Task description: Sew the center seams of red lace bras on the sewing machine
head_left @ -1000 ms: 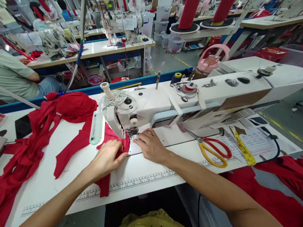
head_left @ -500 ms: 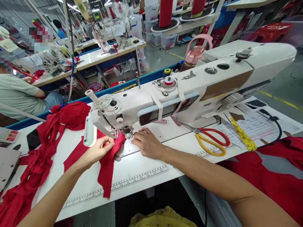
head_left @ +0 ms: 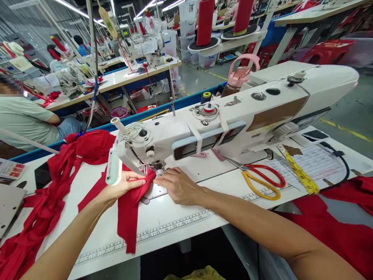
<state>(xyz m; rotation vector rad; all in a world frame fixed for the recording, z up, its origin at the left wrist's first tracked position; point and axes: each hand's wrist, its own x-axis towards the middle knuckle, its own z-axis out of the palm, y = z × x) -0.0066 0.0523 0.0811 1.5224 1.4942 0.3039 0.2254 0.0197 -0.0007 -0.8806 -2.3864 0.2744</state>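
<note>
My left hand (head_left: 121, 187) is closed on a piece of red fabric (head_left: 127, 219), thumb on top, just left of the needle area of a white sewing machine (head_left: 171, 130). The cloth runs up to the presser foot (head_left: 159, 170), and a long flap hangs down over the table's ruler markings. My right hand (head_left: 181, 188) sits low on the machine bed, right of the foot. Its fingers are curled together, with the tips at the fabric's right edge; what they pinch is hidden. The needle itself cannot be made out.
Scissors (head_left: 262, 181) with red and yellow handles and a yellow tape measure (head_left: 301, 173) lie to the right. A heap of red cloth (head_left: 61, 182) covers the table's left side. A pink-lidded bottle (head_left: 243, 72) stands behind the machine. A seated person (head_left: 27, 120) is at left.
My right hand has moved left, its fingertips now against the cloth's edge. My left fingers have straightened along the fabric, closer to the foot. The whole view has shifted slightly.
</note>
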